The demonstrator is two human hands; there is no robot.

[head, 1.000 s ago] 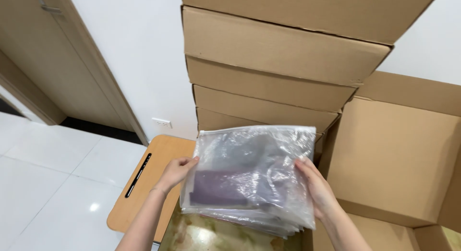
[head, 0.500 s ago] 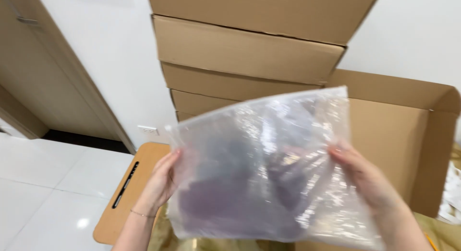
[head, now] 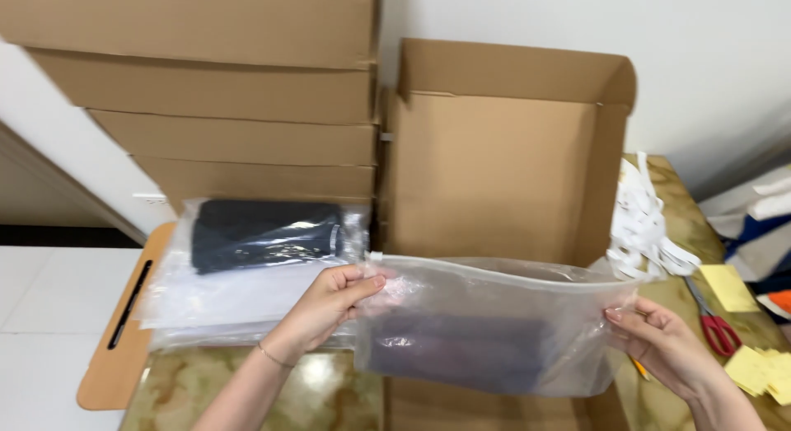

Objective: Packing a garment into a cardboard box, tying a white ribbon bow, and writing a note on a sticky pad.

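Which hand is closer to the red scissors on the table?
Right. The right hand grips the clear bag's edge just beside the red scissors; the left hand holds the bag's far corner.

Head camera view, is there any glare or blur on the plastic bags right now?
Head view: sharp overall, evenly lit; white glare streaks on the packed bag at left over its dark garment; softer sheen on the clear zip bag held between the left hand and right hand, hazing the dark cloth inside; marbled tabletop shows faint reflections.
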